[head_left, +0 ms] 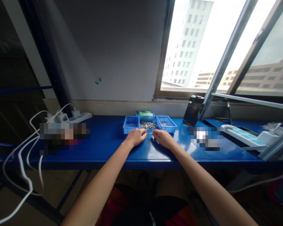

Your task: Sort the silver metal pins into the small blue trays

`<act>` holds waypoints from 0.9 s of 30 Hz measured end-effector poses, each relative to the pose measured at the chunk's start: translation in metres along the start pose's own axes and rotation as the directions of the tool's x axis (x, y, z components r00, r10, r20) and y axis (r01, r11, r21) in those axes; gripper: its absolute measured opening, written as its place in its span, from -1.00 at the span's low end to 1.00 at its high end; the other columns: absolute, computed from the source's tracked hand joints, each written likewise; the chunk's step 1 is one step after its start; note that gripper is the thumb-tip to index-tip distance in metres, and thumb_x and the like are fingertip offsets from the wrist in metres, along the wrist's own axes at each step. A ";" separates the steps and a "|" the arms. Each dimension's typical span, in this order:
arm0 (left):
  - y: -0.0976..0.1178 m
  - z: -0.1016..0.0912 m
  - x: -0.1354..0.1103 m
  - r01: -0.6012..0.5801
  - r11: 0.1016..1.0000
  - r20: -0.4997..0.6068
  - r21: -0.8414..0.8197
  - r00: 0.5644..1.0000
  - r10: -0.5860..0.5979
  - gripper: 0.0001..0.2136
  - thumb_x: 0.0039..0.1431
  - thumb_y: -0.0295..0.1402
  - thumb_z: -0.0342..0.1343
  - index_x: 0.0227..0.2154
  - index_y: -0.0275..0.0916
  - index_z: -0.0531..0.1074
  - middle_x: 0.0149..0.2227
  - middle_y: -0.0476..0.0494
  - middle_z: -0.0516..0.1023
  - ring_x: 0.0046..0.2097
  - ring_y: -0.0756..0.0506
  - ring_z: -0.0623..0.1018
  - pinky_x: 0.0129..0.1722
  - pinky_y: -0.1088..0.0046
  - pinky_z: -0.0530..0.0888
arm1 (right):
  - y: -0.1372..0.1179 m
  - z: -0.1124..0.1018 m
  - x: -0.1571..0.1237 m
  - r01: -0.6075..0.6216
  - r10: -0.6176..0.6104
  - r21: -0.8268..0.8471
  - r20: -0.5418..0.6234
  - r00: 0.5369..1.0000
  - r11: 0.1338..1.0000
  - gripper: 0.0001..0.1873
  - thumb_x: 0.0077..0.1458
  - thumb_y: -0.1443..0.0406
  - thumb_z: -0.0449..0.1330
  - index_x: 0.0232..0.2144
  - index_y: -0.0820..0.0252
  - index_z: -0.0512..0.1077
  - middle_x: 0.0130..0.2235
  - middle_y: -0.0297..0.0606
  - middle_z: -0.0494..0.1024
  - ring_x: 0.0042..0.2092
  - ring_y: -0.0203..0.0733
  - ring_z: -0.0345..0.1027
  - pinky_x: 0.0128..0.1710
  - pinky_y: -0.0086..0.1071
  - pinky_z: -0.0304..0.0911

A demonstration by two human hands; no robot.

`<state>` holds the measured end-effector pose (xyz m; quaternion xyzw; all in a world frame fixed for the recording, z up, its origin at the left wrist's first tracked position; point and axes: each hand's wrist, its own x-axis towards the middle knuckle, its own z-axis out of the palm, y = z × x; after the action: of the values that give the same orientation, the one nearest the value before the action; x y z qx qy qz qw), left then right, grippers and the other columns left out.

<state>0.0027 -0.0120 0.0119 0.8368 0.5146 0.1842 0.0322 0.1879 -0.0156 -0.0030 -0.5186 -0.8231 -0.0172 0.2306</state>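
Between my two hands spans a thin, shiny metal rod (149, 133), level and just above the blue table. My left hand (136, 137) is closed, pinching its left end with thumb and fingers. At the other end, the fingers of my right hand (163, 138) are pressed together on it. Right beyond my fingers lies a heap of small slender metal parts (149, 125). It sits between a left blue bin (131, 129) with a few such parts and a right blue bin (168, 128) holding several. The rod's exact kind is too small to make out.
Behind the heap stands a blue bin (145, 118) with green bagged contents. White power strips with cables lie at the left (81, 117) and right (244, 136). A dark bottle (192, 110) stands by the window. Blurred-out items lie on both sides of the table (108, 147).
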 end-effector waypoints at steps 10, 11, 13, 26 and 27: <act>0.000 -0.002 0.000 -0.015 1.000 0.006 -0.010 1.000 0.015 -0.76 0.13 -0.22 -0.12 -0.28 -0.18 0.40 -0.32 -0.12 0.50 -0.28 -0.09 0.47 -0.30 0.47 0.36 | -0.001 -0.002 -0.001 0.010 -0.009 0.038 -0.002 1.000 0.999 -0.75 0.13 0.22 -0.05 -0.39 0.17 0.40 -0.35 -0.23 0.49 -0.30 -0.24 0.34 -0.32 -0.47 0.12; 0.000 -0.002 0.000 -0.013 1.000 0.010 -0.013 1.000 0.013 -0.76 0.12 -0.22 -0.11 -0.28 -0.19 0.40 -0.32 -0.12 0.50 -0.27 -0.09 0.47 -0.30 0.47 0.36 | -0.001 -0.002 -0.001 0.012 -0.012 0.041 -0.001 1.000 0.999 -0.75 0.13 0.23 -0.04 -0.39 0.17 0.40 -0.35 -0.23 0.49 -0.30 -0.25 0.33 -0.32 -0.47 0.12; 0.000 -0.001 0.000 -0.012 1.000 0.012 -0.017 1.000 0.012 -0.76 0.12 -0.22 -0.10 -0.29 -0.19 0.40 -0.32 -0.12 0.50 -0.28 -0.09 0.47 -0.30 0.47 0.36 | 0.000 -0.002 -0.001 0.019 -0.019 0.045 -0.005 1.000 0.999 -0.76 0.12 0.23 -0.04 -0.39 0.17 0.40 -0.36 -0.23 0.49 -0.32 -0.26 0.33 -0.33 -0.47 0.11; -0.007 0.006 0.004 -0.056 0.998 -0.011 -0.032 0.998 0.056 -0.82 0.08 -0.24 -0.05 -0.38 -0.20 0.38 -0.37 -0.09 0.50 -0.31 -0.08 0.47 -0.37 0.49 0.35 | 0.001 0.000 -0.001 0.032 -0.032 0.074 -0.001 1.000 0.997 -0.81 0.06 0.27 0.01 -0.38 0.18 0.41 -0.37 -0.26 0.47 -0.40 -0.32 0.27 -0.37 -0.49 0.11; -0.007 0.006 0.004 -0.058 0.998 -0.011 -0.034 0.998 0.058 -0.83 0.07 -0.25 -0.05 -0.39 -0.20 0.37 -0.37 -0.09 0.50 -0.31 -0.08 0.47 -0.36 0.49 0.35 | 0.001 0.000 -0.001 0.033 -0.033 0.077 0.001 0.999 0.996 -0.82 0.06 0.27 0.02 -0.38 0.18 0.41 -0.37 -0.26 0.47 -0.39 -0.32 0.27 -0.37 -0.49 0.11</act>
<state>0.0004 -0.0045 0.0055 0.8497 0.4871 0.1981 0.0385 0.1893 -0.0163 -0.0037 -0.4956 -0.8320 0.0111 0.2492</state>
